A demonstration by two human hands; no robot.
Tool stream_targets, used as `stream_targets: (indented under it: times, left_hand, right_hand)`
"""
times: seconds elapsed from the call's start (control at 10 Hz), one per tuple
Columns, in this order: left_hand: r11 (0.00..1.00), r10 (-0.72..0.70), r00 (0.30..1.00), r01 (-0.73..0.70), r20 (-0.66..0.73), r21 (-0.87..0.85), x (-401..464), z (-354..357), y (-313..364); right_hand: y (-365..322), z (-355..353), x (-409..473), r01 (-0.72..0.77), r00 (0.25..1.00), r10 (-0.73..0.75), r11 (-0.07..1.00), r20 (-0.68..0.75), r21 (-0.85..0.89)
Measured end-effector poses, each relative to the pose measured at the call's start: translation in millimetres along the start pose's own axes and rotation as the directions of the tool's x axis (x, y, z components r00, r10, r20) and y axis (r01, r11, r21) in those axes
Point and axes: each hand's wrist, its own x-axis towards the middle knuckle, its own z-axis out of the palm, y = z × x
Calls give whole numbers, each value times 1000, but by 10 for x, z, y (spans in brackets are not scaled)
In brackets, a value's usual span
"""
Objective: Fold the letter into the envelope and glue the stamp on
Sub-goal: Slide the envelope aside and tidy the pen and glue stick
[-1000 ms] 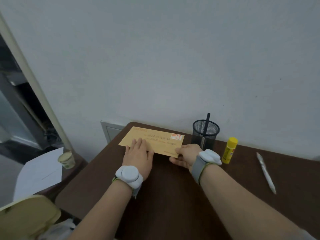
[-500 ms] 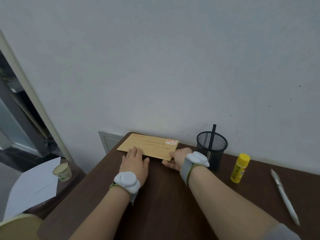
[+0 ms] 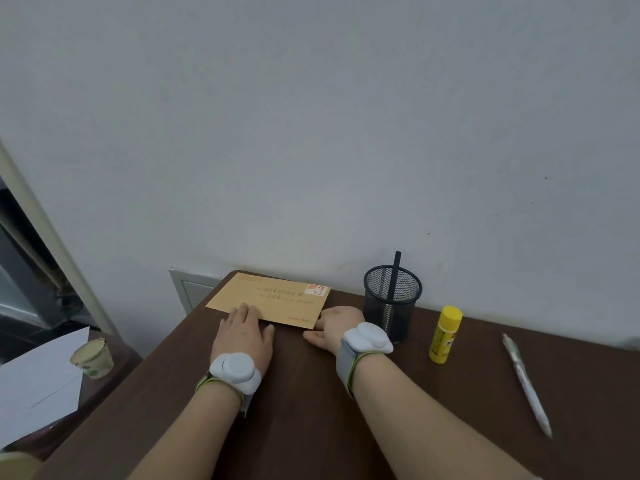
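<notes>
Already addressed and stamped, the brown envelope (image 3: 268,301) lay flat on the far left corner of the dark wooden desk (image 3: 311,410), close to the wall, with the stamp (image 3: 316,289) sitting in its upper right corner. The left hand (image 3: 242,336) rested palm down, fingers spread and flat, its tips over the near left edge of the envelope. The right hand (image 3: 334,327) lay on the desk at the envelope's near right corner, loosely open and clamped on nothing; whether it touched the paper could not be told. A yellow glue stick (image 3: 445,334) stood upright to the right of a black mesh pen holder (image 3: 391,301), and a white pen (image 3: 526,384) lay further right.

The envelope looked light, thin and bendy, likely to slide on the smooth wood. Pinching it at a corner or along a short edge would probably serve best, with the other palm steadying it and kept clear of the stamp in case the glue was wet.
</notes>
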Motion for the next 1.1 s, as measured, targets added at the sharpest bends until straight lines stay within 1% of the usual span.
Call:
stream_targets:
  times: [0.1,0.2,0.3,0.4,0.5,0.6,0.7,0.8,0.9,1.0,1.1]
  left_hand:
    - [999,0,1000,1,14,-32,-9,-50,6]
    - [998,1,996,4,88,-60,-40,-112,15]
    - [993,12,997,-4,72,-114,-137,-162,84]
    - [985,47,999,-43,16,-165,-368,-238,231]
    - [973,101,995,-97,11,-212,-574,-302,441]
    - [950,215,976,-207,11,-236,-859,-360,727]
    - [927,301,954,-289,15,-238,-990,-387,889]
    - [905,370,928,-354,28,-237,-1100,-399,1091]
    - [881,435,898,-408,71,-238,-1214,-380,1347]
    - [874,450,885,-409,119,-262,-1229,-359,1515]
    - [860,457,879,-399,132,-319,-1218,-315,1684]
  right_hand:
    - [47,4,-263,-104,985,169,765,-43,636]
    - [137,-14,-429,-64,989,136,771,-66,633]
    - [171,-141,-716,-57,998,69,666,15,744]
    - [189,-301,-1030,-42,999,44,680,16,732]
    - [282,-478,-1274,2,999,35,739,-41,673]
    - [463,-703,-1564,48,997,5,771,-81,635]
    - [558,-887,-1696,54,995,7,794,-97,605]
    - [701,-1101,-1818,59,990,32,796,-140,602]
    - [889,-1370,-1968,45,981,63,846,-182,532]
    - [1082,-1625,-2028,8,967,114,880,-229,474]
    - [1309,-1857,-2004,-35,934,193,887,-300,461]
